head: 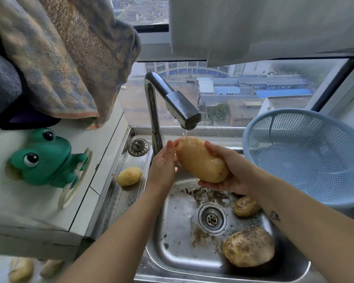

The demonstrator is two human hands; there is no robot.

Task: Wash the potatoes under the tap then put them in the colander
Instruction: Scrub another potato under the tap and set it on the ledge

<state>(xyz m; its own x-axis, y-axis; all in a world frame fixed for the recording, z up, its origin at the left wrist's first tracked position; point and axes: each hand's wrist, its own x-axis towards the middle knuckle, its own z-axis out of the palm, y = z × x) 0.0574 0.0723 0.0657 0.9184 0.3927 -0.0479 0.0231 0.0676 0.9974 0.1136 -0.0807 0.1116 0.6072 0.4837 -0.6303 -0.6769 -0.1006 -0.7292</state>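
Observation:
A large wet potato is held over the sink under a thin stream from the chrome tap. My right hand grips it from below and the right side. My left hand touches its left end with straight fingers. Two dirty potatoes lie in the steel sink: a small one at the right and a big one near the front. A clean yellow potato rests on the sink's left ledge. The blue colander leans at the right, with no potatoes in it.
Dirt specks surround the drain. A green frog holder sits on the white shelf at left, towels hang above it. A sink plug lies by the tap base. The window is straight ahead.

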